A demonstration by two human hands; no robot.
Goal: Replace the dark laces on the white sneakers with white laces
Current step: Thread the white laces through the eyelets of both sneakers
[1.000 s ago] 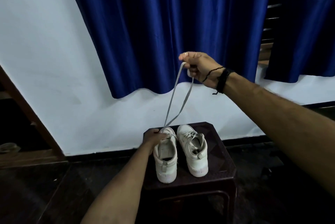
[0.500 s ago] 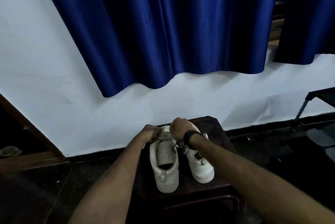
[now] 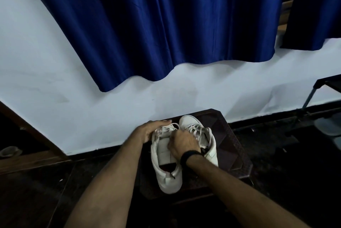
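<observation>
Behind everything, a pale wall (image 3: 203, 91) with a deep blue curtain (image 3: 166, 24) hanging over its upper part. Below the curtain, close against the wall, a dark brown stool, serving as the bench (image 3: 234, 146). On the bench, two white sneakers side by side, toes toward the wall. Left sneaker (image 3: 167, 172) nearer to the camera edge of the bench, heel reaching almost to that edge; right sneaker (image 3: 195, 126) just beside it, set a little farther toward the wall. White laces (image 3: 168, 130) loose and crossed over the front of the left sneaker, more white lace (image 3: 196, 131) threaded on the right sneaker.

Left hand (image 3: 150, 130) laid on the outer side of the left sneaker near its toe, fingers (image 3: 164, 121) stretched flat and together, steadying rather than pinching. Right hand (image 3: 181, 144) above the tongue of the left sneaker, between the two shoes, curled closed with fingers turned down into the laces; cannot tell what exactly is pinched, fingertips hidden under the hand. Black band (image 3: 190, 156) around the right wrist. Dark floor (image 3: 46, 190) around the bench.
</observation>
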